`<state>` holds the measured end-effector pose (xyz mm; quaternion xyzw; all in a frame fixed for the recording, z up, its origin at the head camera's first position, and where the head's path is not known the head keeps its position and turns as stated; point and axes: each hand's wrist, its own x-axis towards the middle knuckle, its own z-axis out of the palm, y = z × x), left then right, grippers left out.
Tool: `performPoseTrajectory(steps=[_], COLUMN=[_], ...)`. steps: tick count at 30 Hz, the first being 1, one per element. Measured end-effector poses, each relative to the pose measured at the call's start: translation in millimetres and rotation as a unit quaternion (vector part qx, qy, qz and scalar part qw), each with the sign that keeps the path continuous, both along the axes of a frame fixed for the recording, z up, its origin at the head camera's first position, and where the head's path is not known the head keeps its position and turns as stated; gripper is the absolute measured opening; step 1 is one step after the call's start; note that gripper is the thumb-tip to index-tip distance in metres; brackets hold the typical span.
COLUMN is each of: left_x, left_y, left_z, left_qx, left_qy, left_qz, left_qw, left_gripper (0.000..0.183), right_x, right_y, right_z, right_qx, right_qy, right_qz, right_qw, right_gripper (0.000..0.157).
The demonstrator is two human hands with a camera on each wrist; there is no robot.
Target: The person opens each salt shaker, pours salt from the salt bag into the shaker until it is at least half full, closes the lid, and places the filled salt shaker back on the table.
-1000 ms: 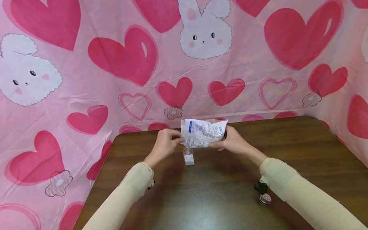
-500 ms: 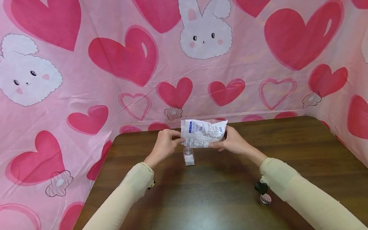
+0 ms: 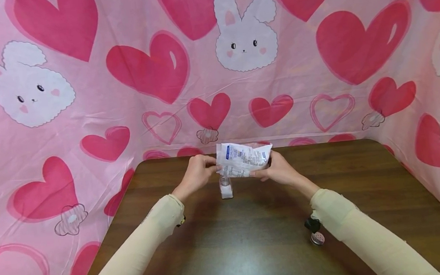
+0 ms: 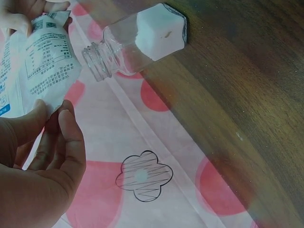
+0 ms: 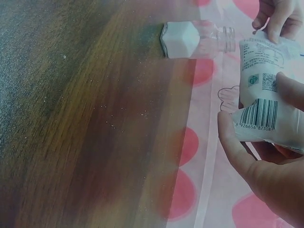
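A white plastic bag (image 3: pixel 243 159) with blue and black print is held tilted above the table. My left hand (image 3: pixel 197 174) pinches its left edge between thumb and fingers. My right hand (image 3: pixel 281 169) grips the fuller right end, thumb on the near face. Just below the bag's left corner stands an uncapped clear glass shaker bottle (image 3: pixel 226 191), part filled with white powder. In the left wrist view the bag's lower edge (image 4: pixel 71 76) is close to the threaded bottle neck (image 4: pixel 97 61). A barcode (image 5: pixel 260 113) shows on the bag in the right wrist view.
A perforated shaker lid (image 3: pixel 317 238) lies on the brown wooden table (image 3: pixel 229 246), near my right sleeve. White grains (image 5: pixel 112 125) are scattered on the wood. Behind the table's back edge hangs a pink cloth (image 3: pixel 301 73) with hearts and rabbits.
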<state>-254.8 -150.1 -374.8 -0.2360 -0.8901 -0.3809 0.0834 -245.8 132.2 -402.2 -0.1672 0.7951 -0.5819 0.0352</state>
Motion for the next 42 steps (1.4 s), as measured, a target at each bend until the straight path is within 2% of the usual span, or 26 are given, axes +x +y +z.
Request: performPoseTrajectory(steps=[17,42], left_x=[-1.6,1.2], left_y=[-0.7,-0.6], left_z=[-1.7,-1.0], left_qx=[0.000,0.003], left_qy=[0.010,0.003], left_qz=[-0.002,-0.003], left_qw=[0.9999,1.0000], left_gripper=[0.005,0.004], right_x=[-1.3,-2.1], right_y=[-0.7,-0.1], right_z=[0.6,-1.6], right_qx=[0.003,0.010], right_qy=[0.002,0.000], right_qz=[0.003,0.000], right_qw=[1.000,1.000], right_gripper=[0.054,0.053])
